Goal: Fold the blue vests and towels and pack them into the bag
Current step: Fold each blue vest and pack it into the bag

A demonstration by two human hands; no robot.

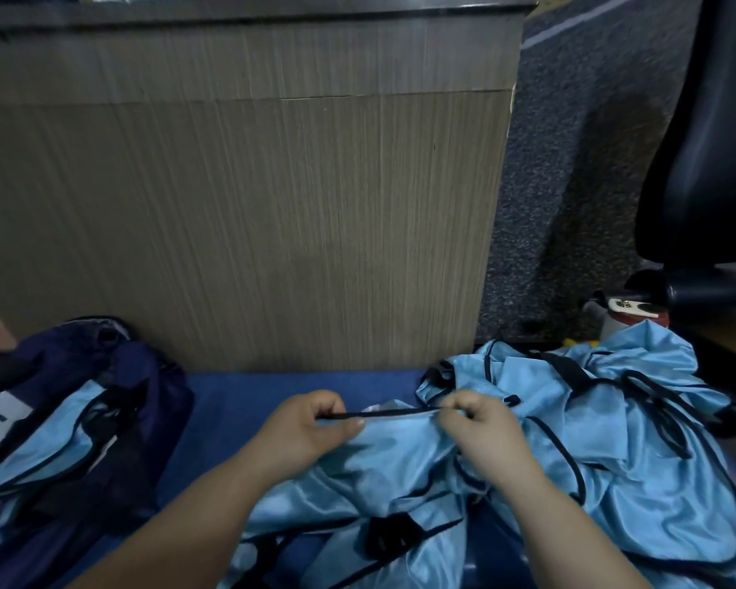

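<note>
Nearest the camera, a light blue vest (383, 469) lies crumpled on the blue surface (298, 388) between the two forearms, its lower part bunched in loose folds. Just beyond, both hands hold its far edge. The left hand (311, 427) pinches the black trim (383, 414) between thumb and curled fingers, and the right hand (481, 431) pinches the same trim a little further along, so the binding runs taut and straight from one grip to the other. This looks like the start of a fold: finding an edge and squaring it. To do it well, I would keep that line tight, lift until the body hangs free, then lay it flat on the bare part of the surface ahead. The fabric looks shiny and probably slippery, so each crease will likely need pressing down or it will slide open. The vest touches the pile of unfolded vests (634, 397) on the right, whose black ties loop loosely, so a snag is likely unless it is drawn clear first. To the left sits the navy bag (145, 376), open, with folded vests (60, 423) already inside beside a white label. I cannot pick out any towel with certainty. Behind stands a wood-grain panel (251, 227). A bottle (629, 316) and a black chair (706, 163) are at the far right.
</note>
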